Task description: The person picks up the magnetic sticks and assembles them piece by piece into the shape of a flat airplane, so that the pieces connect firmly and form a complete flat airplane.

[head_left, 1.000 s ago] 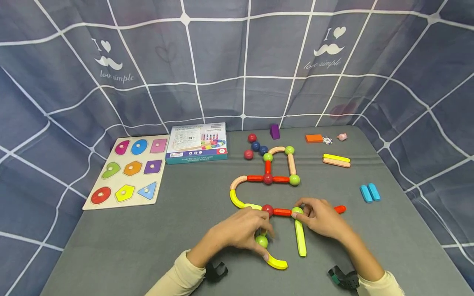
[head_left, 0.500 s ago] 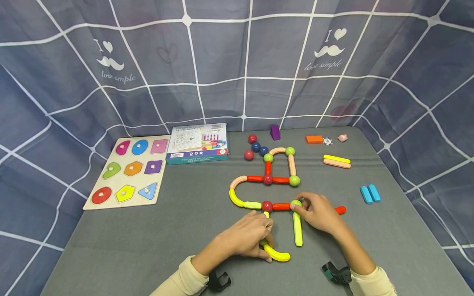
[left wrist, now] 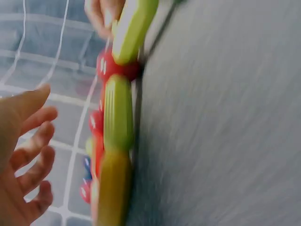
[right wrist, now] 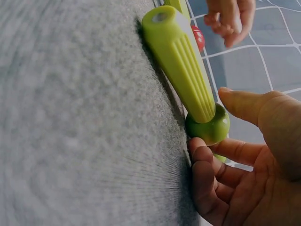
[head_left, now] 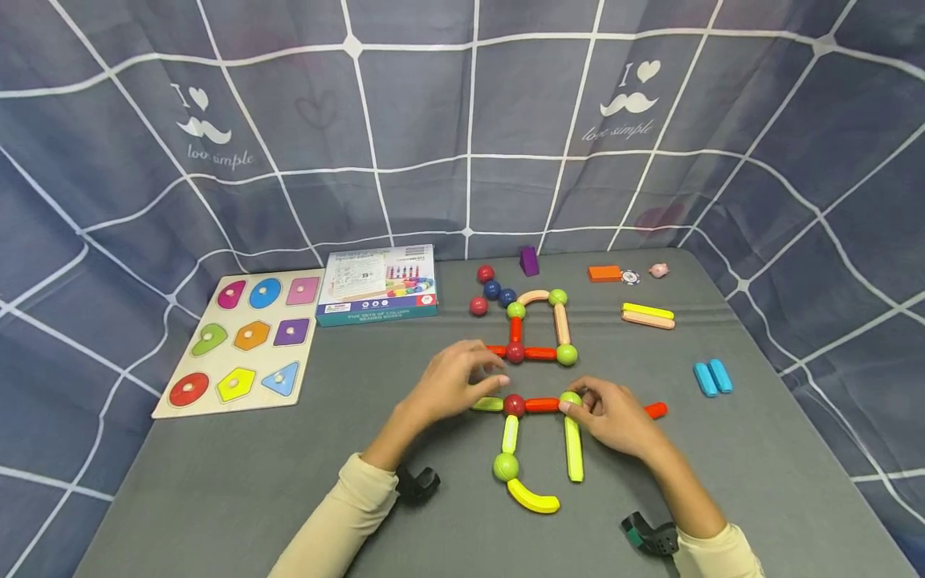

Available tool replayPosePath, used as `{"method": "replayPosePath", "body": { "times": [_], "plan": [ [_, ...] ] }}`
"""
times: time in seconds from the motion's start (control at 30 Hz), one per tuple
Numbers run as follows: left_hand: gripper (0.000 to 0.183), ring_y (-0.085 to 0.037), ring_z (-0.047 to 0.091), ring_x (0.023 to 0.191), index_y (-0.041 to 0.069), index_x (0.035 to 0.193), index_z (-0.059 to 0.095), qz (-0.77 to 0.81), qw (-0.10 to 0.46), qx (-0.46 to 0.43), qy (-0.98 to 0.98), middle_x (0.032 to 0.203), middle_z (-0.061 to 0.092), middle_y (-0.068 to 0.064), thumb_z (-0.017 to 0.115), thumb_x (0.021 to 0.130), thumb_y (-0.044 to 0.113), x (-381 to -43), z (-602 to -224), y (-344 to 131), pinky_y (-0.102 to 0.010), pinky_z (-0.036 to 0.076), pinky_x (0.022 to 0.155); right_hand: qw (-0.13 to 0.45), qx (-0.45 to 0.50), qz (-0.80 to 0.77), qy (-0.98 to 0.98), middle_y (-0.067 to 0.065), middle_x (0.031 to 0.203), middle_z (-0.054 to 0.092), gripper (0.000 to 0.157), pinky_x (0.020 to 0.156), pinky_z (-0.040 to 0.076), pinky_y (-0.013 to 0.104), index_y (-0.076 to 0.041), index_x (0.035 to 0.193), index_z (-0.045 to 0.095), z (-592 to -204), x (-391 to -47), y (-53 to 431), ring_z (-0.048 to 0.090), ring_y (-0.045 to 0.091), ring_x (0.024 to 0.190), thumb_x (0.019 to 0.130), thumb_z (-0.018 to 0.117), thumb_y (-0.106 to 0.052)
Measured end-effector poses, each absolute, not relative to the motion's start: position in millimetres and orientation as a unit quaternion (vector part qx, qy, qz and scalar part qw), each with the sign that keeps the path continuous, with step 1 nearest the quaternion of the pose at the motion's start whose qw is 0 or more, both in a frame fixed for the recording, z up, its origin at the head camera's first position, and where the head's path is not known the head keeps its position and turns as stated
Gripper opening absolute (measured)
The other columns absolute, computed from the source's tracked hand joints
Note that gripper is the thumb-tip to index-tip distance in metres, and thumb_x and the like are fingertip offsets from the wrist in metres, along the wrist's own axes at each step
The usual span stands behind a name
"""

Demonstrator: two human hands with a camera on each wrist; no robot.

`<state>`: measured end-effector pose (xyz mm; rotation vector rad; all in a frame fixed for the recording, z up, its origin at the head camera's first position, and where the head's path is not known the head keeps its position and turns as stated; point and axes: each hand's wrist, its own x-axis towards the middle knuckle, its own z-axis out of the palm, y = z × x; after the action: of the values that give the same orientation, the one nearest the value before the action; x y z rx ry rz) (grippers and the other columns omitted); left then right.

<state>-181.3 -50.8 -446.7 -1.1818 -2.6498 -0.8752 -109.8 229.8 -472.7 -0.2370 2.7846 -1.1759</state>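
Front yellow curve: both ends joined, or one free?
One free. The yellow curve meets a green ball at one end; nothing adjoins the other.

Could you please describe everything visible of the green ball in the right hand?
The green ball looks round, smooth and glossy, perhaps painted wood. In the head view, a green rod meets it from below and a red rod from the left. The right hand holds it at the table, partly hiding it.

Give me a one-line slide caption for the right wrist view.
Right hand gripping a glossy green ball against a ridged yellow-green rod over gray cloth, left hand beyond.
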Motion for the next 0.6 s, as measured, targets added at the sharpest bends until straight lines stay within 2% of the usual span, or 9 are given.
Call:
{"method": "replayPosePath", "body": {
  "times": [0.17, 0.27, 0.5, 0.6],
  "plan": [
    [0.02, -0.012, 0.056, 0.07, 0.018, 0.096, 0.073, -0.336, 0.096, -0.287, -0.892, 0.081, 0.06, 0.005, 0.071, 0.085, 0.035, -217.0, -457.1, -57.3, -0.027, 0.042, 0.059, 0.056, -0.079, -0.396, 0.913, -0.002, 0.07, 0.054, 0.029, 0.048, 0.039, 0.026, -0.015, 0.103, 0.064, -474.7, -108.7, 230.2, 0.048, 0.012, 0.054, 0.087, 0.069, -0.038],
    [0.023, -0.011, 0.055, 0.069, 0.015, 0.098, 0.072, -0.35, 0.103, -0.236, -0.901, 0.084, 0.061, 0.003, 0.071, 0.085, 0.034, -235.2, -460.6, -56.2, -0.028, 0.043, 0.058, 0.053, -0.077, -0.4, 0.912, -0.002, 0.071, 0.054, 0.028, 0.048, 0.038, 0.025, -0.016, 0.102, 0.064, -475.4, -108.8, 230.7, 0.047, 0.011, 0.053, 0.087, 0.069, -0.039],
    [0.044, -0.02, 0.056, 0.087, 0.013, 0.123, 0.063, -0.322, 0.07, -0.164, -0.93, 0.111, 0.059, -0.011, 0.072, 0.085, 0.033, -272.0, -463.0, -42.6, -0.038, 0.046, 0.07, 0.051, -0.073, -0.405, 0.91, -0.002, 0.071, 0.054, 0.022, 0.049, 0.038, 0.025, -0.017, 0.099, 0.065, -475.0, -108.9, 231.4, 0.047, 0.012, 0.054, 0.087, 0.07, -0.035],
    [0.046, -0.022, 0.056, 0.094, 0.016, 0.127, 0.061, -0.285, 0.051, -0.151, -0.945, 0.113, 0.059, -0.01, 0.071, 0.085, 0.034, -282.0, -464.1, -35.5, -0.042, 0.046, 0.076, 0.05, -0.074, -0.407, 0.909, -0.002, 0.071, 0.054, 0.021, 0.05, 0.038, 0.025, -0.017, 0.099, 0.065, -475.1, -109.0, 231.6, 0.047, 0.012, 0.055, 0.087, 0.07, -0.034]
  ]
}}
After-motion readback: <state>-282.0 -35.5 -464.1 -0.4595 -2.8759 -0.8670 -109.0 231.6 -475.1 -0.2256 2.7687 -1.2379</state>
